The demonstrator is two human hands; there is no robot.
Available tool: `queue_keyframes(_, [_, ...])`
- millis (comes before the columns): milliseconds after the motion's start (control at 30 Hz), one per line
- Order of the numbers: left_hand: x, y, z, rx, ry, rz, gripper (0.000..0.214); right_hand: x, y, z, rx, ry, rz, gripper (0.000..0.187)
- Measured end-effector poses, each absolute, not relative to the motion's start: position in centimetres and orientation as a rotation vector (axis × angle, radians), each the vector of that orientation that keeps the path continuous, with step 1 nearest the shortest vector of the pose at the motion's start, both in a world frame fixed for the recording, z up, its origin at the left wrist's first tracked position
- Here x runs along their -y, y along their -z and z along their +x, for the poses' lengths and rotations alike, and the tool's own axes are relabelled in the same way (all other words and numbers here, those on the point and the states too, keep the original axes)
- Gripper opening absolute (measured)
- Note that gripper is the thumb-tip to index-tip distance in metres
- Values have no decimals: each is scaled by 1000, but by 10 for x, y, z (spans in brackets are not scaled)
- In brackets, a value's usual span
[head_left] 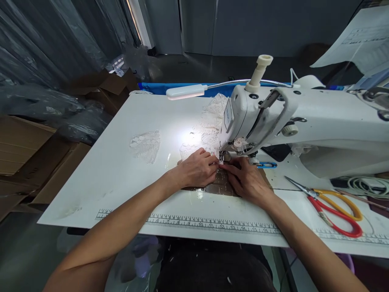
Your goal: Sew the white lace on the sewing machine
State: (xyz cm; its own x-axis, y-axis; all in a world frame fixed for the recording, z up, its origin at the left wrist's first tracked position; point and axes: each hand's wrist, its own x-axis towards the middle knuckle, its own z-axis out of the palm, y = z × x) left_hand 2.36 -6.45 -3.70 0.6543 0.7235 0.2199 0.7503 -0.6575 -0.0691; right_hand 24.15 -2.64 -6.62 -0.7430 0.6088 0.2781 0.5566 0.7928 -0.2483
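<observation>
My left hand (pixel 197 168) and my right hand (pixel 244 178) meet at the presser foot (pixel 224 157) of a white sewing machine (pixel 304 117). Both pinch a small piece of white lace (pixel 219 162) right under the needle, fingertips pressed together. Beneath the hands lies a brown patch (pixel 223 184) on the white table (pixel 121 170). More white lace (pixel 209 121) trails behind the needle, lit brightly by the lamp. A separate lace piece (pixel 146 146) lies flat to the left.
Scissors with red and yellow handles (pixel 334 207) lie at the right, near coiled cables (pixel 367 184). A gooseneck lamp (pixel 185 91) hangs over the table. A printed ruler (pixel 212 223) runs along the front edge. Cardboard boxes (pixel 30 162) stand at the left.
</observation>
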Motion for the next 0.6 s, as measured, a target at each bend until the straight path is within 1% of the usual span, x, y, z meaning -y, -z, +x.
queue_keyframes(233, [61,35,20,1295,214,-2738,32,35,63,233,2694,76,-998,38])
queue_keyframes(367, [59,36,19,1303,240,-2740,33,39,62,228,2695,139,-1024,39])
queue_keyframes(500, [57,38,17,1303,245,-2726,34,40,59,230,2677,45,-1088,38])
queue_keyframes(600, [55,39,15,1300,225,-2727,37,30,52,238,2601,-248,-1145,38])
